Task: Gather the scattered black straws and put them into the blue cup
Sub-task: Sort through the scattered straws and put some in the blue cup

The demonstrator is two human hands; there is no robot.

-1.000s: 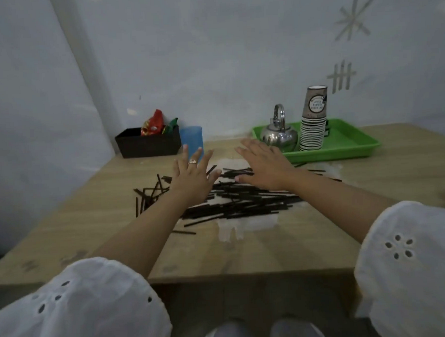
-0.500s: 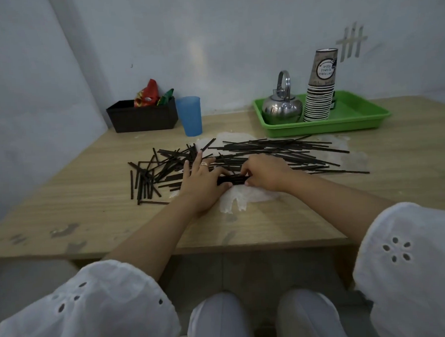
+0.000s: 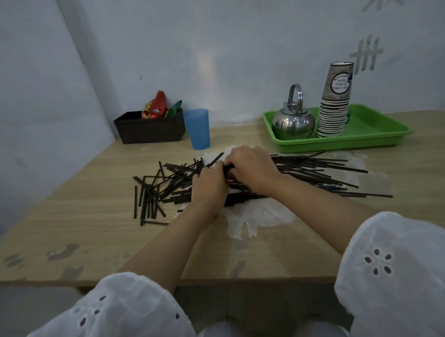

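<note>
Both hands are together in the middle of the black straws point(image 3: 301, 164): the left hand point(image 3: 209, 185) and the right hand point(image 3: 253, 166) sit side by side, fingers curled round a small bunch. Loose ones fan across the desk point(image 3: 77, 214) toward 9 and 3 o'clock. The blue cup point(image 3: 197, 128) stands upright at 11 o'clock from the hands, just beside a black box point(image 3: 149, 128), with a green tray point(image 3: 369, 137) at 2 o'clock

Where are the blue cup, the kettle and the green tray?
blue cup point(image 3: 197, 129), head view, middle of its wall.
kettle point(image 3: 293, 123), head view, its round body.
green tray point(image 3: 344, 144), head view, its front wall.
</note>
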